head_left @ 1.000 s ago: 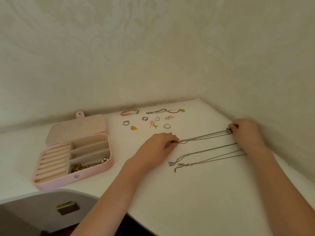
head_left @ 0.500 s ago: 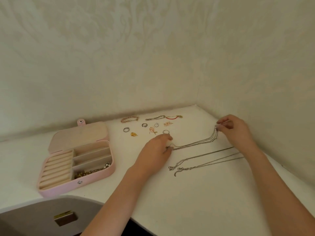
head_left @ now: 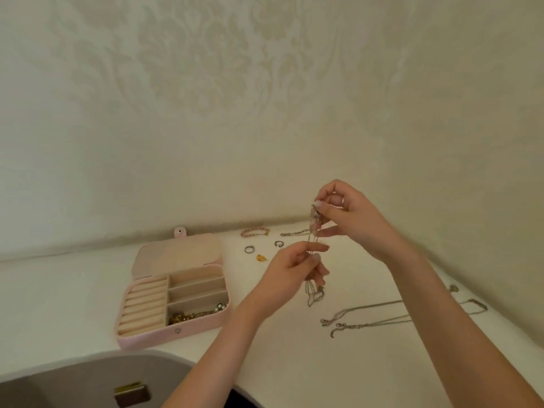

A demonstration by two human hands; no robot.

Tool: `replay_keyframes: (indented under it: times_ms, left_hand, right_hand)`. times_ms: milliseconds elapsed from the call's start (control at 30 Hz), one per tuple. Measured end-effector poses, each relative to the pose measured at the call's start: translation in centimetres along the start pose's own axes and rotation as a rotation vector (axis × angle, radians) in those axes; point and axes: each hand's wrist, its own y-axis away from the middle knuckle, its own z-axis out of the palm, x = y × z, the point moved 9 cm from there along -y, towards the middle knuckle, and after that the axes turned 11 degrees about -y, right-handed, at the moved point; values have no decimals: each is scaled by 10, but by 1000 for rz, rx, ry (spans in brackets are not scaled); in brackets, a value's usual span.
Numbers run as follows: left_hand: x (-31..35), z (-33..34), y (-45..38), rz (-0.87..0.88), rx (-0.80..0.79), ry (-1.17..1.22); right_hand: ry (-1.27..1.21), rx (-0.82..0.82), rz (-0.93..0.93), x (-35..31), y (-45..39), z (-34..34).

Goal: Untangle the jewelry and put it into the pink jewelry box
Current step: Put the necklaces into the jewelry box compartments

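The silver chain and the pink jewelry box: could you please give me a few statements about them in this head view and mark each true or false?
1. Both hands hold the silver chain above the table. True: the right hand pinches its top, the left hand grips it lower down.
2. The pink jewelry box is closed. False: its lid lies open.
3. Every compartment of the box is empty. False: the nearest one holds gold jewelry.
4. Two more chains lie on the table near the right arm. True.
5. The gold charm is inside the box. False: it lies on the table, beside a ring.
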Motion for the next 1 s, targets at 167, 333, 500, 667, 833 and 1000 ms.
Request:
replay_keyframes:
  times_ms: [167,333,500,667,833,1000]
  left_hand:
    - [-12,-61,28,-49,143,-160]
    - [-13,-110,63,-82,215,-432]
    - [-11,-152,81,-110,338,-661]
    - [3,-181,87,-124,449,-465]
    - [10,-196,101,-129,460,-378]
    - [-2,-188,113,-208,352,-418]
  right_hand:
    - [135,54,-82,-5,-27,20]
    - [136,84,-152,-8,-45,45]
    - [42,114,-218,-16,-53,69]
    - [-12,104,-278,-22,-46,93]
    - [29,21,-270,-16,-37,112]
    - [6,-44,-257,-18,-33,123]
